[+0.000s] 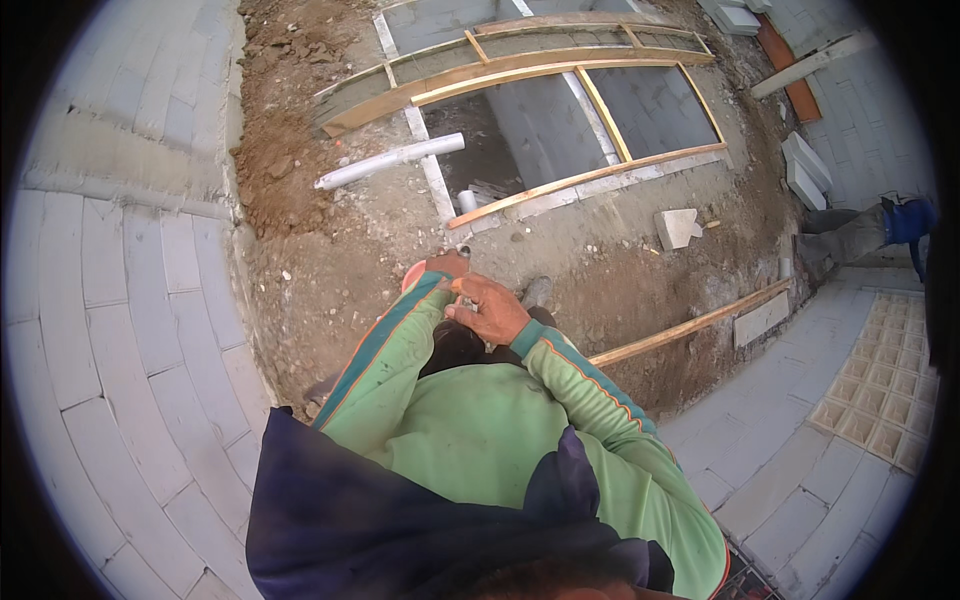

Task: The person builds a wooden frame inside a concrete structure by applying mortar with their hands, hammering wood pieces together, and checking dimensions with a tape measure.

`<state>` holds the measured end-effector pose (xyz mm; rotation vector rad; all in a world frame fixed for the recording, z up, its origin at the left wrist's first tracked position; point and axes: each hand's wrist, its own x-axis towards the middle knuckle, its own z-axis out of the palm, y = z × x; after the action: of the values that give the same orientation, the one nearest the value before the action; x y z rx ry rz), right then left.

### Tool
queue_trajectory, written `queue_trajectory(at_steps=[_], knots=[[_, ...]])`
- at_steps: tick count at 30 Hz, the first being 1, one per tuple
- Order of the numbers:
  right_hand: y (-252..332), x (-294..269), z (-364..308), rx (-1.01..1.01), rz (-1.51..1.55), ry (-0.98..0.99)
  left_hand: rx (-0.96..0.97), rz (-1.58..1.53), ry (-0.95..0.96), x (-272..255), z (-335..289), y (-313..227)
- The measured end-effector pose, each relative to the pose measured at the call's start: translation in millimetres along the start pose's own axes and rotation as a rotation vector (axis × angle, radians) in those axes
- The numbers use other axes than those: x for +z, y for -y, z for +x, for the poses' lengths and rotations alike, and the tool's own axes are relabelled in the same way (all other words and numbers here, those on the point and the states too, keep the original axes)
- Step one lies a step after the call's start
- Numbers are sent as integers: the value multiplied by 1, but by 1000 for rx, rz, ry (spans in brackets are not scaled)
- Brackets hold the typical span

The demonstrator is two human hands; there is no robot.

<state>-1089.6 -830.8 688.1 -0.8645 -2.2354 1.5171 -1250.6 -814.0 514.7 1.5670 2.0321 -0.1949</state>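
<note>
My two hands are close together in front of my chest. My left hand (448, 264) reaches forward, its fingers curled and partly hidden; a small dark spot shows at its tip. Beside that wrist is a rounded pink-and-white thing (413, 276), mostly covered by the arm; I cannot make out its kind. My right hand (490, 310) crosses over to the left forearm, with its fingers bent against the green sleeve cuff (441, 285), seeming to pinch it. Both arms wear light green sleeves with teal and orange stripes.
Ahead lies a block-walled pit (550, 120) framed by wooden boards (590, 184). A white pipe (390, 160) rests across its left edge. A broken block (678, 228) and a long timber (690, 323) lie on the dirt. Block walls (130, 330) flank me; another person's leg (850, 228) shows at right.
</note>
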Motion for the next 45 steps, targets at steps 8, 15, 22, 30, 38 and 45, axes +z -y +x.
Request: queue_trajectory(at_steps=[8, 15, 22, 30, 38, 45], knots=[[-25, 33, -7, -81, -193, -82, 219, 19, 131, 24, -4, -20], [-2, 33, -24, 60, -95, 36, 272, 64, 221, 46, -15, 2], [-52, 52, -33, 107, 72, -35, 320, 93, 273, 59, -19, 7], [-49, 63, -38, 29, 50, -49, 341, 104, 304, 65, -27, 20], [-28, 73, -40, -4, 207, -94, 350, 95, 334, 72, -39, 35], [-61, 85, -29, -45, 164, -167, 357, 89, 352, 77, -53, 44]])
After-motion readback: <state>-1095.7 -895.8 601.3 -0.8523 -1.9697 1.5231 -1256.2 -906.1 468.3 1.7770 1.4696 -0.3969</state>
